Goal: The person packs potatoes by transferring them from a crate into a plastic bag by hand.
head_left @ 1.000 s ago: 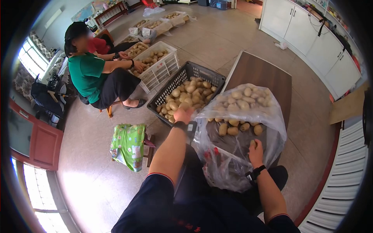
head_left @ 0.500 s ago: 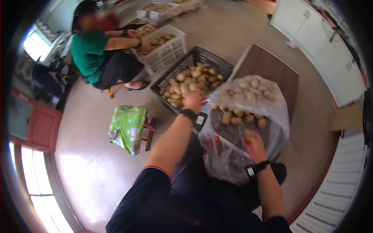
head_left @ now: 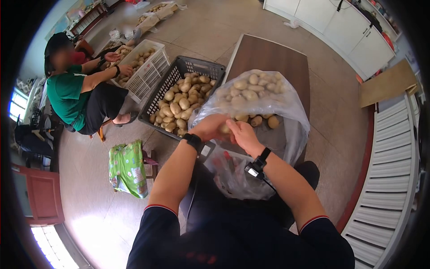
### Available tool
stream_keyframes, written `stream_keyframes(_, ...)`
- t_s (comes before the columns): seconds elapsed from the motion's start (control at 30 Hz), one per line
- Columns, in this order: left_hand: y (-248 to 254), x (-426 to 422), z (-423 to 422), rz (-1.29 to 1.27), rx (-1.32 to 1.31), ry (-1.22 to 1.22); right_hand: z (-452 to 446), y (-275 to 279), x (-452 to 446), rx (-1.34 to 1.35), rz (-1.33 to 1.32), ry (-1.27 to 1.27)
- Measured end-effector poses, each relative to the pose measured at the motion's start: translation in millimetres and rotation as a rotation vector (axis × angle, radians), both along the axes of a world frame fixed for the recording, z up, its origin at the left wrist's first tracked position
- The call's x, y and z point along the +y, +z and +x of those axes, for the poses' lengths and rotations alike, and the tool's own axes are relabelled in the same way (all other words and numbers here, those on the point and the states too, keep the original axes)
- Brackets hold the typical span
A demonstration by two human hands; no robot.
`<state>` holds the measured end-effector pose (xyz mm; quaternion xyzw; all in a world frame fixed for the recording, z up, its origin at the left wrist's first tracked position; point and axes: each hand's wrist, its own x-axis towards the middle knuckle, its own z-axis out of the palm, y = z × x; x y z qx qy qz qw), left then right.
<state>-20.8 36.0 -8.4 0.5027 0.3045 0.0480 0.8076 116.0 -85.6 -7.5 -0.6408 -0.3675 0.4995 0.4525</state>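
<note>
Tiled floor (head_left: pixel 199 36) runs across the room, with white cabinets (head_left: pixel 329 27) between one and two o'clock and a radiator (head_left: pixel 380 175) between three and four, reckoned from the hands at mid-view. At one o'clock I have a low brown table (head_left: pixel 273 56), and over its near part lies a clear plastic bag (head_left: pixel 293 136), loosely open, potatoes (head_left: pixel 255 87) showing through its film and a few more bare at its mouth.

From my end, both hands meet above the bag's left side. One pale potato (head_left: pixel 225 129) shows between them, partly covered. I see the left hand (head_left: pixel 209 127) half curled around its far side, fingers mostly hidden; the right hand (head_left: pixel 245 136) has its fingers nearly straight, tips at the potato. I can't tell which hand bears it, or how firmly.

At ten o'clock sits a black crate (head_left: pixel 197 65) heaped with potatoes, a white crate (head_left: pixel 148 74) just beyond. A seated co-worker (head_left: pixel 67 96) reaches into that one. Toward eight o'clock I see a green bag (head_left: pixel 127 170) on a stool (head_left: pixel 153 171).
</note>
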Motion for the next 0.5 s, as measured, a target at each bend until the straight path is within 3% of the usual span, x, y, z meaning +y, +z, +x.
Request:
stream_keyframes(0.07,-17.3,8.0,-2.1,0.25,-0.037,-0.082,-1.1,5.1,-1.0,-0.204,0.062,0.003)
stream_keyframes(0.13,-17.2,14.4,-6.7,-0.044,0.019,0.04,1.8,-10.8,-2.1,-0.174,0.064,-0.033)
stream_keyframes(0.2,-20.1,23.1,-10.1,-0.091,0.01,0.125,4.3,-31.6,-8.6,-0.144,0.063,-0.072)
stream_keyframes(0.27,-31.1,32.8,-17.1,-0.139,0.002,0.207,7.0,-56.0,-25.2,-0.379,0.09,-0.125)
stream_keyframes(0.33,-41.9,44.3,-25.4,-0.097,-0.016,0.541,9.3,-67.2,-50.8,-0.462,-0.034,-0.14)
stream_keyframes(0.37,-44.7,47.3,-28.5,-0.101,-0.014,0.538,10.7,-71.9,-63.5,-0.545,-0.154,-0.153)
stream_keyframes(0.43,-46.1,51.9,-34.5,-0.158,-0.107,0.905,13.7,-66.2,-84.4,-0.609,-0.25,-0.175)
stream_keyframes(0.5,-62.8,66.7,-44.5,-0.125,-0.102,1.011,13.4,-57.6,-97.1,-0.672,-0.339,-0.198)
